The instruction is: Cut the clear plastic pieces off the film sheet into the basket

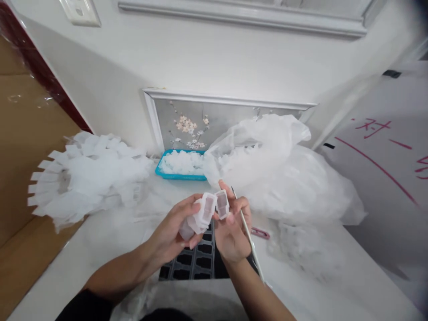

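Note:
Several clear plastic pieces (199, 217), stacked together, are wrapped by the fingers of my left hand (179, 223). Pinched in my right hand (234, 227) is a single small clear piece (222, 205), right beside the front of the stack. A thin pale stick (249, 236) with a dark pointed tip also runs through my right hand, slanting down to the right. Below both hands lies a black tray (190, 263) with rows of compartments, partly hidden by them.
Behind the hands stands a blue basket (182, 177) of small whitish pieces. Large clear plastic bags (294, 183) lie to the right, a bundle of white strips (96, 174) to the left. A pink cutter (261, 232) rests right of the tray. A cardboard box (30, 147) borders the left.

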Motion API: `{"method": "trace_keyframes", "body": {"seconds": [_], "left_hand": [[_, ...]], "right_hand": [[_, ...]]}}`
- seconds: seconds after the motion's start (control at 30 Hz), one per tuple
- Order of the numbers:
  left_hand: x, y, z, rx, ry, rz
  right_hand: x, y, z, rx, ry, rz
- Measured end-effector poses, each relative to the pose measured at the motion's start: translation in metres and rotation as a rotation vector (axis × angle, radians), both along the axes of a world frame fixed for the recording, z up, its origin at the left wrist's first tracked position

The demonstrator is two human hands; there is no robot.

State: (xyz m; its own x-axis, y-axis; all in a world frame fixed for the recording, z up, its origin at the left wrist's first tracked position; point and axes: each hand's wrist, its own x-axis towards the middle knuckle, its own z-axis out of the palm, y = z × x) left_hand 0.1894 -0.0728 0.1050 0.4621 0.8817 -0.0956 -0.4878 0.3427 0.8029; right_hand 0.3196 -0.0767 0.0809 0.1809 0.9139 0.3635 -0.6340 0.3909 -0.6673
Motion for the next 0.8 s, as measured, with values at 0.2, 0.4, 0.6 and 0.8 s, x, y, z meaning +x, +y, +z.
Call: {"method": "trace_keyframes", "body": {"seconds": [0.2, 0.4, 0.6, 0.8], "left_hand": [[0.007, 0.004, -0.009, 0.007, -0.057, 0.037], [0.007, 0.011, -0.011, 0.005, -0.058, 0.017], [0.008, 0.014, -0.007, -0.033, -0.021, -0.006], [0.007, 0.015, -0.007, -0.077, 0.003, 0.043]], "right_hand": [[0.008, 0.005, 0.003, 0.067, -0.067, -0.092], [0.012, 0.011, 0.003, 0.126, -0.152, -0.063], [0.017, 0.012, 0.004, 0.144, -0.233, -0.048], [0.017, 0.008, 0.009, 0.128, -0.271, -0.021]]}}
